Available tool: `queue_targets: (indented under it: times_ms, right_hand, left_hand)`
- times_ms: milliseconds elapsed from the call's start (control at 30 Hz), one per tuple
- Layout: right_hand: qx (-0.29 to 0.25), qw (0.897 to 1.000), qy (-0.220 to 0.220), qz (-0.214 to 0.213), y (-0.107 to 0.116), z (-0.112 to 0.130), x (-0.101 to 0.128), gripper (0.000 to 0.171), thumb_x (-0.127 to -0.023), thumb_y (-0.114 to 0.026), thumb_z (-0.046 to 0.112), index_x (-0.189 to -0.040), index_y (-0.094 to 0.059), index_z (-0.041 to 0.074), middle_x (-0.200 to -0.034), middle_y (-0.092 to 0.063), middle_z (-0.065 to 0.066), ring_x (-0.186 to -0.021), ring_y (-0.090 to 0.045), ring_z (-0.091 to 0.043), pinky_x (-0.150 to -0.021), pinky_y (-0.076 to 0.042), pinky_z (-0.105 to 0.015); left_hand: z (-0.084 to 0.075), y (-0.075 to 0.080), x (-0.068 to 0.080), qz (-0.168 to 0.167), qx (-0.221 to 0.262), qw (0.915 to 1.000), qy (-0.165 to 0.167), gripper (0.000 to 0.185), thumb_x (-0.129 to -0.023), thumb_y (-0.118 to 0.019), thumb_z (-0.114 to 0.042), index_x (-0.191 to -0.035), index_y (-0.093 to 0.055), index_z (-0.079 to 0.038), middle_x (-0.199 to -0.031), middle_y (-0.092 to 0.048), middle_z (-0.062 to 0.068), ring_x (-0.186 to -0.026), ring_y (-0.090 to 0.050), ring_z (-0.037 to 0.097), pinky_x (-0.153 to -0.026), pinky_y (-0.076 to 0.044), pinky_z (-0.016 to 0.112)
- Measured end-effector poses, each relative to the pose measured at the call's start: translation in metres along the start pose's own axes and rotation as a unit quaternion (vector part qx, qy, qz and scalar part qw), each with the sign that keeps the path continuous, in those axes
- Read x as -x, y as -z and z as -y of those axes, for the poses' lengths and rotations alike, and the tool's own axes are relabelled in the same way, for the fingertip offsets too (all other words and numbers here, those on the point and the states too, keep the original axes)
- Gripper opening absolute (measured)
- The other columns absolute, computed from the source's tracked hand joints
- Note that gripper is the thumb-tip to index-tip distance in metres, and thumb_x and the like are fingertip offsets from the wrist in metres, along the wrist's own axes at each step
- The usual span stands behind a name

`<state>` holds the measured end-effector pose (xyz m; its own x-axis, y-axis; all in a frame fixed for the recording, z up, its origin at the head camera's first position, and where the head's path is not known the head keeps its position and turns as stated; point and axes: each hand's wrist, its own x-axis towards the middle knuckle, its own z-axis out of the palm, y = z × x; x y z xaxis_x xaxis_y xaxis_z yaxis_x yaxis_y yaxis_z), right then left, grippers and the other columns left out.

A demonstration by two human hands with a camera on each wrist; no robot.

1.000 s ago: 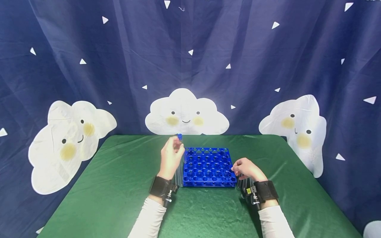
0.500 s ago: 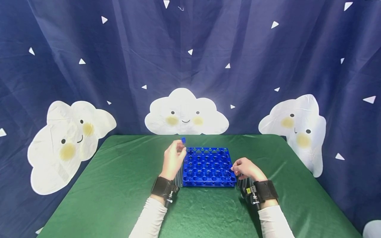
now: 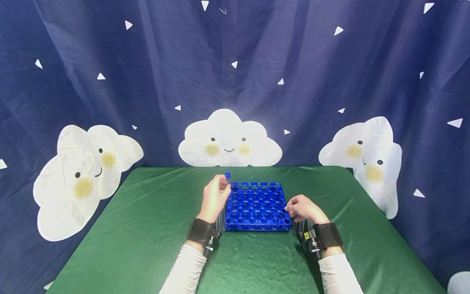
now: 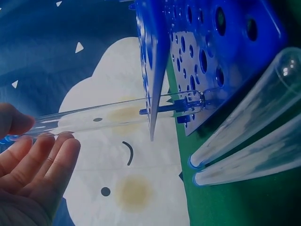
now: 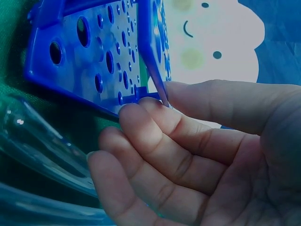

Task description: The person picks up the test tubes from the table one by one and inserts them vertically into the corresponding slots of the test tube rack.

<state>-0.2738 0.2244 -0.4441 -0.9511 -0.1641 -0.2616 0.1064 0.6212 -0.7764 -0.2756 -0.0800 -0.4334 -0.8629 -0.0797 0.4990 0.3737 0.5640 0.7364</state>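
A blue test-tube rack (image 3: 257, 206) with many round holes stands on the green table (image 3: 147, 228). My left hand (image 3: 221, 187) pinches a clear test tube with a blue cap (image 3: 227, 175) near its top, over the rack's far left corner. In the left wrist view the tube (image 4: 117, 113) runs through the rack's top plate (image 4: 155, 56), its rounded end near the lower plate. My right hand (image 3: 291, 209) grips the rack's right edge; its curled fingers (image 5: 155, 136) press the rack's corner (image 5: 141, 94).
Loose clear tubes lie on the table left of the rack (image 3: 221, 218) and right of it by my right wrist (image 3: 299, 226). A dark blue curtain with white clouds (image 3: 229, 139) hangs behind the table.
My left hand has moved right and down with the capped tube, bringing it to the rack's far left corner. The right hand and rack have stayed put.
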Motion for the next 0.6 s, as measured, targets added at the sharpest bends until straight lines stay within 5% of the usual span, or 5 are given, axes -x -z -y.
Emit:
queue_targets:
  times_ms: [300, 600]
  right_hand:
    - [0.002, 1.000, 0.000, 0.000, 0.000, -0.001, -0.001, 0.017, -0.096, -0.058, 0.010, -0.083, -0.059, 0.000, -0.070, -0.055, -0.005, -0.070, -0.057, -0.021, -0.064, -0.057, -0.038]
    - [-0.001, 1.000, -0.001, 0.001, 0.000, -0.001, -0.001, 0.016, -0.095, -0.059, 0.010, -0.083, -0.060, 0.000, -0.070, -0.055, -0.005, -0.071, -0.058, -0.021, -0.064, -0.058, -0.038]
  left_hand:
    - [-0.002, 0.004, 0.000, 0.010, -0.008, 0.9999, 0.000, 0.026, -0.086, -0.069, -0.007, -0.110, -0.060, -0.005, -0.098, -0.071, 0.012, -0.086, -0.070, 0.022, -0.076, -0.061, 0.032]
    - [-0.003, 0.021, -0.006, 0.059, -0.040, 0.9970, 0.029, 0.036, -0.084, -0.072, -0.011, -0.118, -0.060, -0.006, -0.105, -0.070, 0.012, -0.091, -0.070, 0.024, -0.081, -0.059, 0.039]
